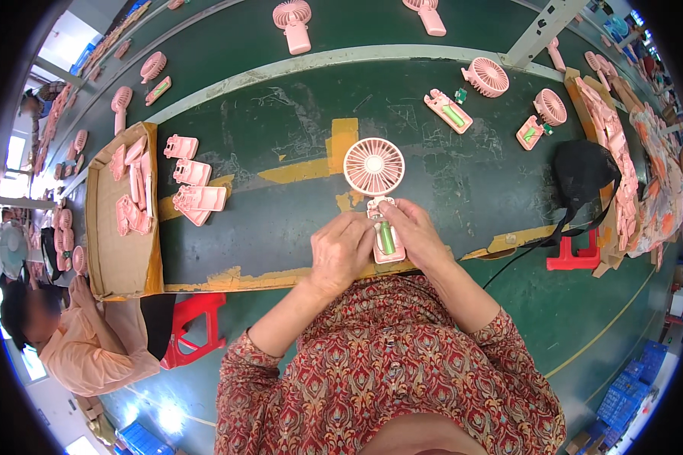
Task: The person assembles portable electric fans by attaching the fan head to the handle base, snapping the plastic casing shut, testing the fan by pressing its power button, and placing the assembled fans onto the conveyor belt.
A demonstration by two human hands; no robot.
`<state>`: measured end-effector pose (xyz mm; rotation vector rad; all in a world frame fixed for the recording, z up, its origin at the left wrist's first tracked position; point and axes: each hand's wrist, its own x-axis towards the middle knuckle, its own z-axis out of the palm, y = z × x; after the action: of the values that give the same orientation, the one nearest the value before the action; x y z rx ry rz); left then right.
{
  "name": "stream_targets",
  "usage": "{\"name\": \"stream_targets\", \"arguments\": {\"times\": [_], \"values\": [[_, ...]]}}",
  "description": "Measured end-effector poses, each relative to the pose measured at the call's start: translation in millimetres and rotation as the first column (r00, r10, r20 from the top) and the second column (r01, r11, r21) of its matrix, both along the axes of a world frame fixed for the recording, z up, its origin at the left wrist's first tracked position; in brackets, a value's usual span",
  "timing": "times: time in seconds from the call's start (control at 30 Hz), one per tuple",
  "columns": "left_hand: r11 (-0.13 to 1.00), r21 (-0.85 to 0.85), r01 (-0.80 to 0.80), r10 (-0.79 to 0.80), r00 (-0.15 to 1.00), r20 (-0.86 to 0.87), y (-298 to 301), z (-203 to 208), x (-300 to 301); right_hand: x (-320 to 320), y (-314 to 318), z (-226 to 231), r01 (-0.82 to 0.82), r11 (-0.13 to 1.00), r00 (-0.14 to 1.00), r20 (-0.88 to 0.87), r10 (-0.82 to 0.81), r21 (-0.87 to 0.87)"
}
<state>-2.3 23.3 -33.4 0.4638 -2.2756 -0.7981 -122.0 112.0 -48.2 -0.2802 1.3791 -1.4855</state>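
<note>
Pink plastic makes up the handheld fan [374, 165] that the person has in the head view, its round grille pointing away from the body and its opened handle toward it, over the near edge of the dark counter [281, 235]. A green battery [387, 238] lies lengthwise in the handle.

The right hand [420, 235] has its fingers closed on the upper right part of the fan's handle, just below the grille. The left hand [340, 252] has its fingers curled and bunched against the handle's left side; whether they pinch some small part there I cannot tell.

Left of the fan, pink handle shells [199, 200] lie in a short column, and farther left stands a cardboard tray [121, 269] with more pink pieces inside. Beyond the fan and to its right are two more opened fans: the nearer-to-centre one has its grille [486, 77] beside a handle with a battery [452, 114], while the other grille [550, 107] sits farther right. Right of the fan, near the counter's end, rests a black cloth item [584, 171]. Well left of the fan, a co-worker [91, 349] sits near a red stool [195, 331].
</note>
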Motion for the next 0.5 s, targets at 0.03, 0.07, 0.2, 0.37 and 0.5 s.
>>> {"name": "stream_targets", "arguments": {"times": [0.03, 0.07, 0.2, 0.37, 0.5], "values": [[0.998, 0.048, -0.037, 0.036, 0.999, 0.031, 6, 1, -2, 3, -2, 0, 0.06, 0.998, 0.998, 0.006, -0.06, -0.005], [0.993, 0.092, -0.077, 0.072, 0.995, 0.063, 9, 3, -4, 6, -4, 1, 0.118, 0.993, 0.993, 0.013, -0.117, -0.011], [0.971, 0.167, -0.169, 0.148, 0.98, 0.131, 21, 15, -3, 15, -7, 3, 0.171, 0.985, 0.983, 0.073, -0.169, -0.024], [0.967, 0.241, -0.082, 0.021, 0.97, 0.243, 11, 26, 18, 12, 3, 6, 0.178, 0.984, 0.984, 0.019, -0.177, -0.029], [0.987, -0.068, -0.149, 0.161, 0.959, 0.235, -47, 32, 59, 8, 9, 1, 0.122, 0.992, 0.985, 0.123, -0.12, -0.016]]}}
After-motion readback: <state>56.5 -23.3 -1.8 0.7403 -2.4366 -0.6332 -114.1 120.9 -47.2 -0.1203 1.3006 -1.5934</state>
